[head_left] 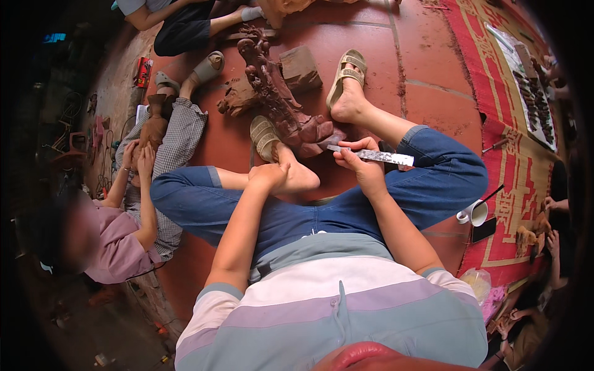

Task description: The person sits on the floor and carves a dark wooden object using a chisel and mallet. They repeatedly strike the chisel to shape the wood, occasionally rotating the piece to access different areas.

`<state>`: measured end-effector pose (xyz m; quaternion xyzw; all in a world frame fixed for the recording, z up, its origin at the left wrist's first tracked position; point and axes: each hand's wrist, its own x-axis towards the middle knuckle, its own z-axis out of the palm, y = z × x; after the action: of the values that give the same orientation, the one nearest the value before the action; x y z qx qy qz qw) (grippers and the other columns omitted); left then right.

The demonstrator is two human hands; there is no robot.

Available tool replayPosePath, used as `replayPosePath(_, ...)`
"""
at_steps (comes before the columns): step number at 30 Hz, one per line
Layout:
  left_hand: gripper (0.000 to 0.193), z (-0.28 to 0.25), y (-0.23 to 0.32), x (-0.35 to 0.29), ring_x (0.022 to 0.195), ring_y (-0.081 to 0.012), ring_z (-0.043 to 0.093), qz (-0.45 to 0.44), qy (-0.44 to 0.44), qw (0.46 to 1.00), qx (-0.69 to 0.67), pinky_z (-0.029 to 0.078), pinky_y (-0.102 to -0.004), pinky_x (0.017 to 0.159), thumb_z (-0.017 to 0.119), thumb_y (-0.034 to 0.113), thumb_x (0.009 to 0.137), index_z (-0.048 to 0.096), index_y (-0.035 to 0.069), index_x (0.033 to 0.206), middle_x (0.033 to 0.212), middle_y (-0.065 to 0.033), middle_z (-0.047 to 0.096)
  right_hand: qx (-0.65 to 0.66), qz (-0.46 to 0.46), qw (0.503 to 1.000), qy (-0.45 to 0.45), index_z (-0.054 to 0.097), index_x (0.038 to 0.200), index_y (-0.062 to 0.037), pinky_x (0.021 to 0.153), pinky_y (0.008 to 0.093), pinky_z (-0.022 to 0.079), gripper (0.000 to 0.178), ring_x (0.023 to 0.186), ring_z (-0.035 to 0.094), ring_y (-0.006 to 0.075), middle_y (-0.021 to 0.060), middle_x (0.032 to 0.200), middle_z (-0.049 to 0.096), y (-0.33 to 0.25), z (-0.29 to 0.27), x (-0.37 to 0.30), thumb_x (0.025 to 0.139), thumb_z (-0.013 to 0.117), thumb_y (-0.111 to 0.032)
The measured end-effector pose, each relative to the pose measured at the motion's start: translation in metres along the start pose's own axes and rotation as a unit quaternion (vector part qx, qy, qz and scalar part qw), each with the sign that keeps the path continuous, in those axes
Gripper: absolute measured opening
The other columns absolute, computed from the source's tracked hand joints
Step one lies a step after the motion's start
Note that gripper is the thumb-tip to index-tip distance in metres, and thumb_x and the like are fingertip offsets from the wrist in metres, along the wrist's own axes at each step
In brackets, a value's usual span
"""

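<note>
My right hand [369, 170] is closed round a flat, white-and-grey mottled strip-like tool [396, 159], its narrow grey tip pointing left. The tip is close to the lower end of a dark reddish-brown wood carving [269, 86]; whether they touch I cannot tell. The carving slants from between my feet toward the far left, its upper part knotted and branching. My left hand [269, 177] is wrapped against my left ankle, most of its fingers hidden. No tool shows in it.
A wood block [300, 69] lies beside the carving. At the left, a person holds a brown carved piece [154, 130]. To the right are a red patterned mat [507, 167], a white mug [476, 213], a dark phone-like slab [484, 230] and more people's hands.
</note>
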<state>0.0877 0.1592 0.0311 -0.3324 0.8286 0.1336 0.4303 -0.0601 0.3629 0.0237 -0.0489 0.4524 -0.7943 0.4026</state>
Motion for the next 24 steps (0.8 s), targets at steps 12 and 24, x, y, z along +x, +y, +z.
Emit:
replayPosePath(12,0.062,0.011,-0.046,0.001,0.111,-0.0352,0.064,0.006,0.087,0.994,-0.067,0.043,-0.0493,0.097,0.025,0.048,0.102,0.064,0.003,0.117,0.119,-0.0181,0.067,-0.122,-0.061,0.991,-0.006,0.06,0.095,0.0002,0.076,0.0292,0.06,0.015,0.084,0.067,0.015,0.0085,0.097,0.064,0.026,0.041,0.024,0.095,0.067,-0.014)
replayPosePath(24,0.069,-0.014,-0.064,0.047,0.114,-0.0418,0.06,0.043,0.078,0.989,-0.117,0.041,-0.0526,0.1,0.027,0.053,0.1,0.059,-0.004,0.122,0.12,-0.0273,0.064,-0.299,-0.094,0.938,0.149,0.063,0.089,-0.0016,0.069,0.0199,0.05,0.014,0.078,0.061,0.0062,0.0045,0.086,0.068,0.011,0.043,-0.019,0.093,0.069,-0.013)
